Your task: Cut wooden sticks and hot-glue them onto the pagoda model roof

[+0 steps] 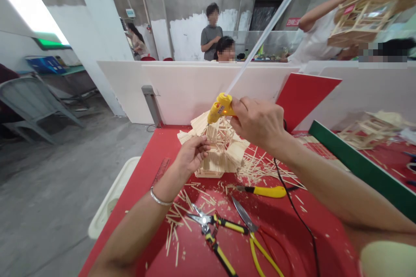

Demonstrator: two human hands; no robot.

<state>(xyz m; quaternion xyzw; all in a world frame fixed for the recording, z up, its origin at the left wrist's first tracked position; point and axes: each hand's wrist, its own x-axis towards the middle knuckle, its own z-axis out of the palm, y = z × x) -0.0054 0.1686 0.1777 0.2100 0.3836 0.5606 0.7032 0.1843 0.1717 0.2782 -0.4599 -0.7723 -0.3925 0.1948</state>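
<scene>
My right hand is wrapped round a yellow hot glue gun with a long clear glue stick rising from its back. The gun's nozzle points down at a model roof of thin wooden sticks, close to its upper part. At the left side of this model, my left hand has its thumb and fingertips pinched together close to the sticks. Whether a stick is between those fingers is too small to make out. The glue gun's black cord trails down the table from behind my right wrist.
Yellow-and-black snips, scissors and a yellow-handled cutter lie on the red table. Loose sticks are scattered about. A green strip and white partition border the work area. Other people are beyond it.
</scene>
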